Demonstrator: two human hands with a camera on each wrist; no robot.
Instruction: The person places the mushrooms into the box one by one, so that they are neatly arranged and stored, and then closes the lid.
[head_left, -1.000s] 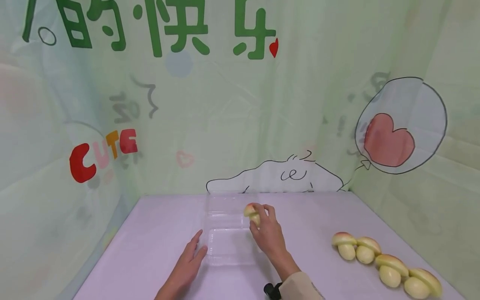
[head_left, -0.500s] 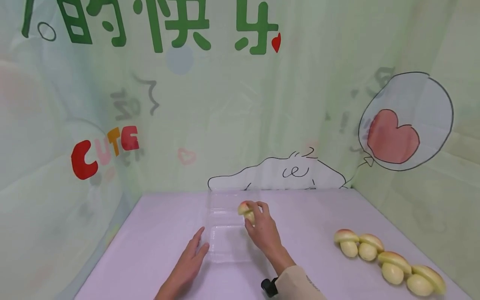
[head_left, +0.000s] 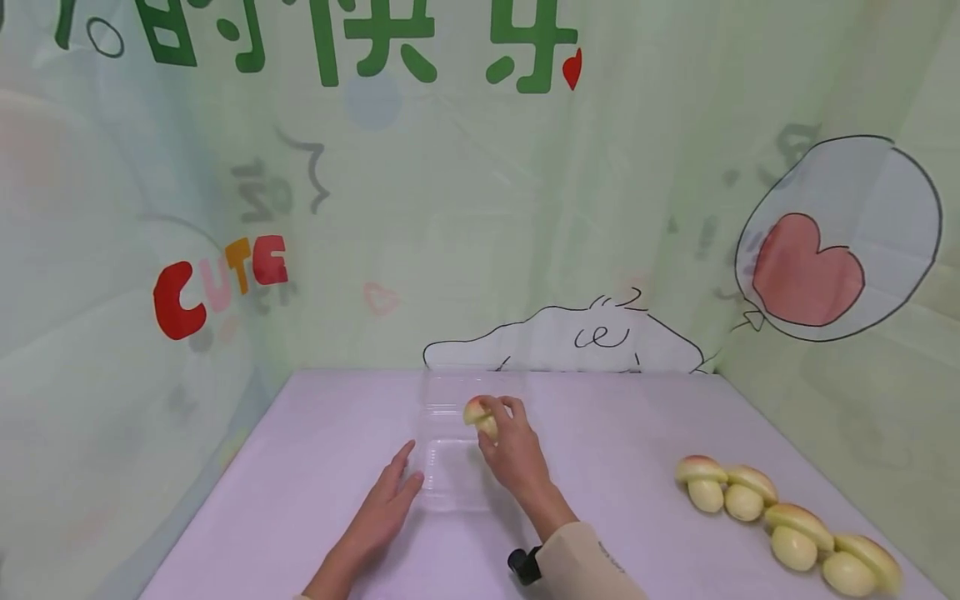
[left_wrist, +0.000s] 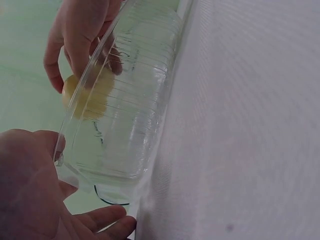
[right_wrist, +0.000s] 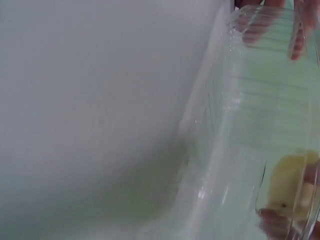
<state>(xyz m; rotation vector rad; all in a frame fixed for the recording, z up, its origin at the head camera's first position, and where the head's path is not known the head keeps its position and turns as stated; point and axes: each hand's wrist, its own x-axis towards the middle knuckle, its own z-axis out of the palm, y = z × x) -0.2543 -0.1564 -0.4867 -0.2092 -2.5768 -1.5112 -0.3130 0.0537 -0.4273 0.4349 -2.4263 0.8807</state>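
A clear plastic container [head_left: 453,479] lies on the table with its lid part folded back toward the wall. In the head view, my right hand [head_left: 517,450] pinches a yellow-green mushroom [head_left: 474,410] with a reddish cap over the container's middle. The left wrist view shows that mushroom [left_wrist: 95,97] partly above the rim and partly through the clear wall. Its underside is visible through the plastic in the right wrist view. My left hand [head_left: 382,504] rests at the container's left side, fingers extended; in the left wrist view its fingers [left_wrist: 107,217] lie along the wall.
Several similar mushrooms [head_left: 795,525] lie in a slanting row on the right of the pale purple table [head_left: 622,483]. Printed cloth walls [head_left: 360,217] enclose the back and sides. A black camera [head_left: 523,567] sits at my right wrist.
My right hand has carried the mushroom leftward across the container. My left hand stays beside the container. The head view has shifted slightly.
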